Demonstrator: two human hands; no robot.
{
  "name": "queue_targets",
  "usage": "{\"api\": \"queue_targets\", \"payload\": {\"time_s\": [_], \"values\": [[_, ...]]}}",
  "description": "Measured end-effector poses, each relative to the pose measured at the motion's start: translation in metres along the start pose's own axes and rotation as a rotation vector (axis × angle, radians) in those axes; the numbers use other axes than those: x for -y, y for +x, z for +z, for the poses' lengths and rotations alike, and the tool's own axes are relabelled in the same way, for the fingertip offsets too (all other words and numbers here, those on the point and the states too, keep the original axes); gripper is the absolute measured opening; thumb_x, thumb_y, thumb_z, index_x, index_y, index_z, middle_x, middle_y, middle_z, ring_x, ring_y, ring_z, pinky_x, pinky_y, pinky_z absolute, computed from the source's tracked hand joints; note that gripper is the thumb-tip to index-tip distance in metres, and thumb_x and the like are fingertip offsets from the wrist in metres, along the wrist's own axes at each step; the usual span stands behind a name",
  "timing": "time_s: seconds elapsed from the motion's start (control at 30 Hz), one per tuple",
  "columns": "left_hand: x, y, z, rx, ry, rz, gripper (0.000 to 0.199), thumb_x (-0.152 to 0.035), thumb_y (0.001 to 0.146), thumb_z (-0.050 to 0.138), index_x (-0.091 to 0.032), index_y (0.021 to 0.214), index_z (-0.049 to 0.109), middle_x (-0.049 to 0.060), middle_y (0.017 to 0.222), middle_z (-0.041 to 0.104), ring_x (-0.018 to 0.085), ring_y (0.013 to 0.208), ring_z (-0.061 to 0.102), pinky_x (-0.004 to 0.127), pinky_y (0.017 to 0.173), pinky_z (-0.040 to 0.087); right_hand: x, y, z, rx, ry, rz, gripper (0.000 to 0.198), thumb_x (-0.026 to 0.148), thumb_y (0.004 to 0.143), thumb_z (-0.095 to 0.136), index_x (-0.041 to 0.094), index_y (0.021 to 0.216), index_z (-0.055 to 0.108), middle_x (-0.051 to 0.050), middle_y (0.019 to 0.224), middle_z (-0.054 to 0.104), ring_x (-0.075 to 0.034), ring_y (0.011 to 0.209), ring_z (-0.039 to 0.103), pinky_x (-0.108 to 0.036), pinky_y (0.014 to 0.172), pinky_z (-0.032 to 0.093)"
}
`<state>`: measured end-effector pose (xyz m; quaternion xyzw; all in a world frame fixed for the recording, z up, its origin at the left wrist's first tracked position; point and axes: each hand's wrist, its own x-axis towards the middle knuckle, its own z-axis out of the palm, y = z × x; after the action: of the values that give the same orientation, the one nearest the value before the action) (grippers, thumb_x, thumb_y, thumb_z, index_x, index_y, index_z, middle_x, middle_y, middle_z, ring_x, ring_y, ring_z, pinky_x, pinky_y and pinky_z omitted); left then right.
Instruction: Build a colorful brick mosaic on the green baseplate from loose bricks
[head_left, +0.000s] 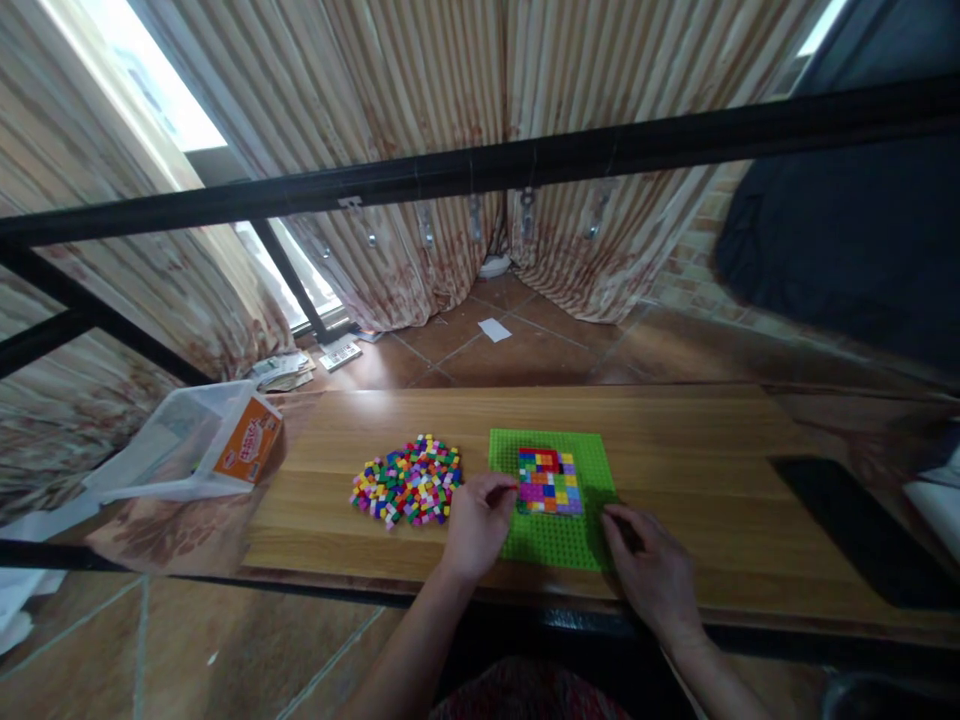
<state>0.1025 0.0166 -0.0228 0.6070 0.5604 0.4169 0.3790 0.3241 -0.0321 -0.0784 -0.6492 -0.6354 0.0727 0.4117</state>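
Observation:
A green studded baseplate [555,550] lies on the wooden table, with a block of multicoloured building bricks [549,482] packed together on it. At the left side of that block, my left hand [478,525] has thumb and forefinger pinched. A hint of red shows at its fingertips, too small to make out. My right hand [654,565] rests at the baseplate's right edge, its fingers curled and the tips over the rim. Left of the plate spreads a pile of loose small bricks [412,480] in many colours, close behind my left hand.
A clear plastic box [187,425] with an orange label stands beyond the table's left end. On the right part of the wooden table [697,450] lies a dark flat object [862,530]. A black metal bar [450,170] crosses in front of the curtains.

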Motion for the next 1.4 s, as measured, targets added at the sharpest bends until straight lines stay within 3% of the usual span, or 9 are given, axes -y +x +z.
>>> {"api": "queue_targets", "payload": {"time_s": [0.4, 0.97, 1.13, 1.4], "values": [[-0.009, 0.006, 0.005, 0.042, 0.194, 0.126, 0.018, -0.014, 0.084, 0.054, -0.023, 0.083, 0.07, 0.002, 0.087, 0.069, 0.013, 0.08, 0.064, 0.024, 0.074, 0.048, 0.002, 0.0, -0.001, 0.013, -0.001, 0.016, 0.029, 0.042, 0.091, 0.049, 0.019, 0.094, 0.067, -0.007, 0.09, 0.07, -0.02, 0.082, 0.066, -0.033, 0.076, 0.053], [0.0, 0.003, 0.008, 0.02, 0.037, 0.024, 0.016, -0.016, 0.081, 0.053, -0.019, 0.092, 0.065, 0.003, 0.086, 0.069, 0.014, 0.077, 0.065, 0.024, 0.071, 0.052, 0.0, 0.0, 0.0, 0.004, -0.002, 0.005, 0.028, 0.042, 0.091, 0.05, 0.019, 0.093, 0.067, -0.007, 0.089, 0.07, -0.02, 0.081, 0.067, -0.033, 0.074, 0.053], [-0.005, 0.002, 0.017, -0.015, 0.159, -0.032, 0.023, -0.033, 0.078, 0.063, -0.018, 0.096, 0.063, 0.003, 0.082, 0.068, 0.015, 0.071, 0.064, 0.026, 0.066, 0.05, -0.001, 0.0, 0.0, 0.01, -0.013, -0.008, 0.028, 0.042, 0.091, 0.05, 0.02, 0.094, 0.066, -0.007, 0.091, 0.07, -0.02, 0.083, 0.067, -0.033, 0.076, 0.052], [-0.014, 0.002, 0.023, -0.068, 0.253, -0.065, 0.016, -0.025, 0.079, 0.06, -0.018, 0.093, 0.063, 0.003, 0.081, 0.066, 0.014, 0.07, 0.063, 0.026, 0.066, 0.048, 0.0, 0.0, -0.001, 0.008, 0.005, 0.001, 0.026, 0.041, 0.09, 0.051, 0.02, 0.094, 0.066, -0.006, 0.091, 0.069, -0.019, 0.082, 0.066, -0.032, 0.076, 0.052]]}}
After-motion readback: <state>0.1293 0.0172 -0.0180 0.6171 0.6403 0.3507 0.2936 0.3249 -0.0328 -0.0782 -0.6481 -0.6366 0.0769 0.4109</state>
